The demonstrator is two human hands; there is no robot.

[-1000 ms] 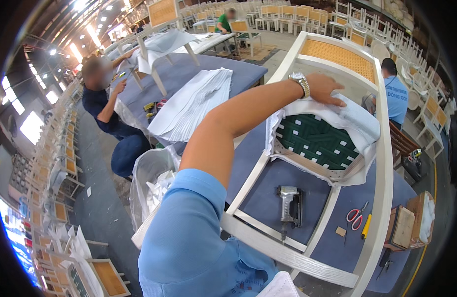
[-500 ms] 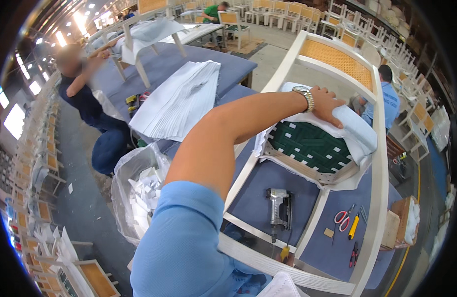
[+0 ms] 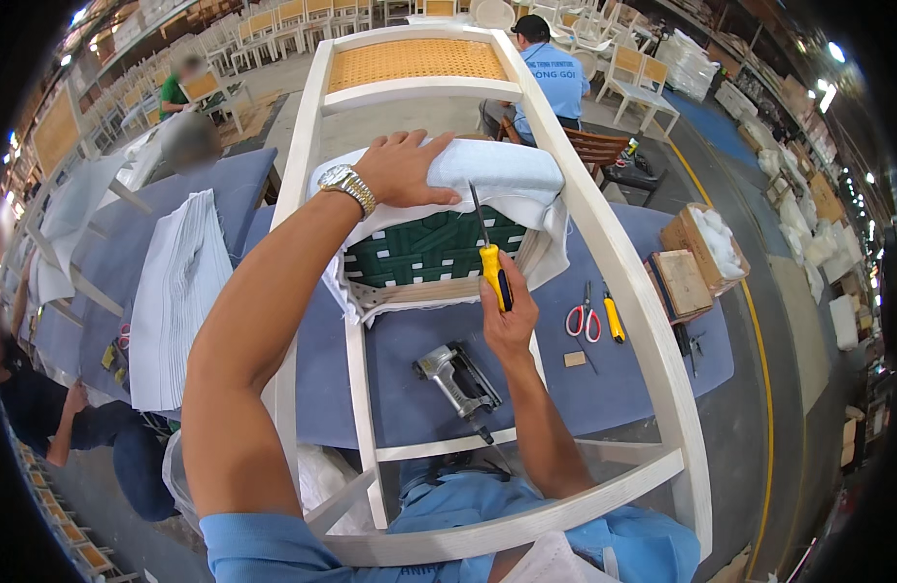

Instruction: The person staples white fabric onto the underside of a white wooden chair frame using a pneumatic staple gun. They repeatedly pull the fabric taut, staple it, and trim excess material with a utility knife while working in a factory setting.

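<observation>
A white wooden chair frame (image 3: 604, 233) with a woven cane back (image 3: 419, 60) lies on the blue-covered table. Within it, a seat covered in white fabric (image 3: 507, 167) is tilted up, showing dark green webbing (image 3: 424, 251) underneath. My left hand (image 3: 400, 170), a watch at its wrist, lies spread over the fabric's upper edge. A yellow-handled screwdriver (image 3: 490, 262) is gripped in my right hand (image 3: 512, 316), its thin shaft pointing up across the webbing to the white fabric. Whether the tip touches the cloth, I cannot tell. Below the seat rests a metal staple gun (image 3: 458, 384).
On the table's right are red-handled scissors (image 3: 584, 319), a yellow utility knife (image 3: 614, 319) and a carton with white stuffing (image 3: 706, 248). Stacked white cloth (image 3: 181, 301) lies left. A co-worker in blue (image 3: 551, 78) sits beyond; others work at left.
My right hand has come up to the seat with the screwdriver, which showed low by the front rail before. My left hand stays on the fabric. The view has swung right.
</observation>
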